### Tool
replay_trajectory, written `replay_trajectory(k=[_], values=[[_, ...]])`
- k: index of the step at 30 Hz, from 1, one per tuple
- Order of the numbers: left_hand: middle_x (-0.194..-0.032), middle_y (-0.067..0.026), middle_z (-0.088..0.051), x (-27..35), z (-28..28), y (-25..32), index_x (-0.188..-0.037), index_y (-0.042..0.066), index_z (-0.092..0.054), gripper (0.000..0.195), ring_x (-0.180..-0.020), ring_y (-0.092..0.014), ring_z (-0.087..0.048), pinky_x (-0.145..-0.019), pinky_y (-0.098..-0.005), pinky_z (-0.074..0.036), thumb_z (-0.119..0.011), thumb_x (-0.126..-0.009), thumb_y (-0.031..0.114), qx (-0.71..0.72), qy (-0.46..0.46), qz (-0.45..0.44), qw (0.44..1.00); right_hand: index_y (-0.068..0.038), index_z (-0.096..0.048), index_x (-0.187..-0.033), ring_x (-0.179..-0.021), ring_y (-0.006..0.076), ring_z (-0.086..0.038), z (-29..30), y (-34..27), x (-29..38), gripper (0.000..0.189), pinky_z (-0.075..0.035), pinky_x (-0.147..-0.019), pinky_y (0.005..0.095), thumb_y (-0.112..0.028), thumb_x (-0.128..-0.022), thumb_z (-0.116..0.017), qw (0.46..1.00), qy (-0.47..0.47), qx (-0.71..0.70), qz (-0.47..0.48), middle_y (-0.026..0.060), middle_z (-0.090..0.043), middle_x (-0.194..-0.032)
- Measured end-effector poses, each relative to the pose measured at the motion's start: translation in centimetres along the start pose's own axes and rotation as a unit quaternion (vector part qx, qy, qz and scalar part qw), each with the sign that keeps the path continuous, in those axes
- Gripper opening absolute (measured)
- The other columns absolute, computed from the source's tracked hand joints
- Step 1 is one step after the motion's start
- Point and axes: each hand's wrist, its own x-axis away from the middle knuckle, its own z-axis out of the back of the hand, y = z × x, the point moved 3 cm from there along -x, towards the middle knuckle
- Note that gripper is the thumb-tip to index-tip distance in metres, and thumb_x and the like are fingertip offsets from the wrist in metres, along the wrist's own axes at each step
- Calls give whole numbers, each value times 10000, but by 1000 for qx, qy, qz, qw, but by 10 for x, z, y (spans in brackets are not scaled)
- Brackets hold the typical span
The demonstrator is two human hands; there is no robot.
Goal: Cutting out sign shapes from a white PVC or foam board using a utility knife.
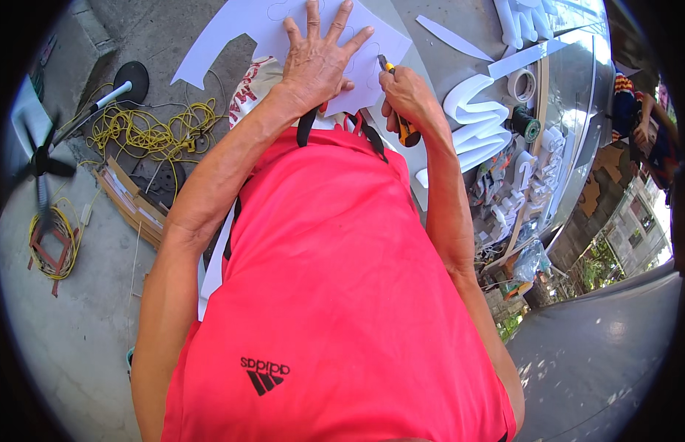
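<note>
A white sheet [370,83] with curved outlines drawn on it lies before me, partly over the edge of a grey tabletop. One side of the sheet is cut into a curved shape. My left hand [317,61] rests flat on the sheet with its fingers spread, gripping nothing. In my right hand [406,94] is a yellow and black utility knife [409,134]. Its blade tip meets the sheet beside a drawn curve, to the right of my left hand. My fingers hide the middle of the knife's handle.
On the table at right are wavy white cut pieces [475,121], a tape roll [522,84], a green wire spool [523,122] and a pointed white offcut [453,37]. Tangled yellow cord [149,130] and a fan [43,160] stand at left. Another person [643,121] is at far right.
</note>
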Motion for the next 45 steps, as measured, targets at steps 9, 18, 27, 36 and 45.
replay_trajectory(k=[9, 18, 27, 36, 45], values=[[-1717, -174, -74, 0, 9, 18, -1594, 254, -376, 1005, -1508, -599, 35, -1051, -883, -12, -823, -731, 509, 102, 23, 65, 992, 61, -488, -947, -465, 286, -675, -9, 29, -7, 341, -537, -441, 404, -262, -1047, -450, 991, 123, -14, 51, 154, -634, -612], [-1716, -187, -48, 3, 9, 24, -1602, 237, -358, 1008, -1501, -610, 44, -1040, -890, -22, -806, -748, 527, 76, 15, 71, 994, 70, -481, -962, -462, 285, -670, -6, 32, -13, 381, -530, -428, 401, -297, -1060, -455, 984, 134, -32, 113, 157, -625, -612], [-1715, -194, -40, 1, 12, 24, -1604, 248, -355, 1001, -1498, -615, 42, -1032, -897, -35, -804, -753, 522, 82, 2, 73, 994, 106, -496, -962, -471, 298, -679, -4, 22, -14, 395, -540, -433, 409, -278, -1046, -450, 987, 121, -34, 96, 166, -627, -620], [-1705, -219, -69, -4, 15, 25, -1554, 348, -436, 912, -1485, -638, 26, -1020, -907, -34, -834, -736, 417, 97, 6, 72, 993, 152, -510, -913, -497, 347, -699, -3, 12, -18, 380, -559, -440, 421, -209, -1020, -459, 995, 75, -12, 60, 249, -662, -660], [-1704, -215, -81, -2, 16, 25, -1524, 335, -488, 876, -1486, -638, 29, -1025, -903, -25, -842, -724, 368, 114, 13, 82, 990, 163, -511, -939, -503, 363, -698, -8, 15, -15, 388, -565, -441, 434, -211, -1023, -458, 996, 80, -4, 39, 282, -659, -677]])
